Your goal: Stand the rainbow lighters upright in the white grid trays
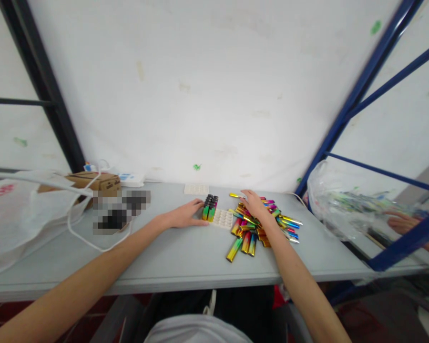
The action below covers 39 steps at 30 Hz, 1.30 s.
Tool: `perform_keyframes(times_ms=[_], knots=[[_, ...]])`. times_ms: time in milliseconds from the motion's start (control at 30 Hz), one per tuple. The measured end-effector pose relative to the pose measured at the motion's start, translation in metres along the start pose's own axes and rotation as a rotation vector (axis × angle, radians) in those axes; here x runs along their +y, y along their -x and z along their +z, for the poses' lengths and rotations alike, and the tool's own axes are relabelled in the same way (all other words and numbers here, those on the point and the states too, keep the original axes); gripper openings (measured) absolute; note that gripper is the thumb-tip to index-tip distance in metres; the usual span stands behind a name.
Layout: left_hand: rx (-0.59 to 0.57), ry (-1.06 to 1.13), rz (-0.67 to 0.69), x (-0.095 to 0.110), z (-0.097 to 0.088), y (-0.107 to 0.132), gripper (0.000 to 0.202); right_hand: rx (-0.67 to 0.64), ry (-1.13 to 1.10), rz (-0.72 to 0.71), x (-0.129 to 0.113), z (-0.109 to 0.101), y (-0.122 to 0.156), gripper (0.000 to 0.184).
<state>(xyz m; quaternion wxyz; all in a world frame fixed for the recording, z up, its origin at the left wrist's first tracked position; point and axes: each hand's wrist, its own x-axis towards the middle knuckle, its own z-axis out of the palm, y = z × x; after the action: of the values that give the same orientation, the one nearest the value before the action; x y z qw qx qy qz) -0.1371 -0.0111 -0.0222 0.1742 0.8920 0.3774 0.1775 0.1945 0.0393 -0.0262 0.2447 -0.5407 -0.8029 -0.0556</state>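
My left hand (186, 214) is curved around the left end of a white tray (223, 218) with small cells, thumb in front and fingers behind. At that end, several black-topped, multicoloured lighters (209, 207) stand upright in rows. The tray's right part shows bare cells. My right hand (253, 204) reaches over a loose pile of shiny metallic pieces (248, 243), which look like lighters in gold, red, green and blue. Its thumb and fingers close about a slim gold-ended lighter (233, 195) at the pile's back left. The contact is small and partly hidden.
Another white tray (196, 189) lies by the wall. Left are a cardboard box (96, 182), a white plastic bag (28, 214) and a white cable (103, 248). A clear bag (325, 200) sits near the blue frame (343, 114); beyond it shows another person's hand (403, 222).
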Motion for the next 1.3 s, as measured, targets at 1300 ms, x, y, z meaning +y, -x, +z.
perform_keyframes(times_ms=[1300], knots=[[0.031, 0.03, 0.047, -0.004, 0.002, 0.001, 0.079, 0.003, -1.352, 0.266, -0.06, -0.021, 0.0, 0.046]])
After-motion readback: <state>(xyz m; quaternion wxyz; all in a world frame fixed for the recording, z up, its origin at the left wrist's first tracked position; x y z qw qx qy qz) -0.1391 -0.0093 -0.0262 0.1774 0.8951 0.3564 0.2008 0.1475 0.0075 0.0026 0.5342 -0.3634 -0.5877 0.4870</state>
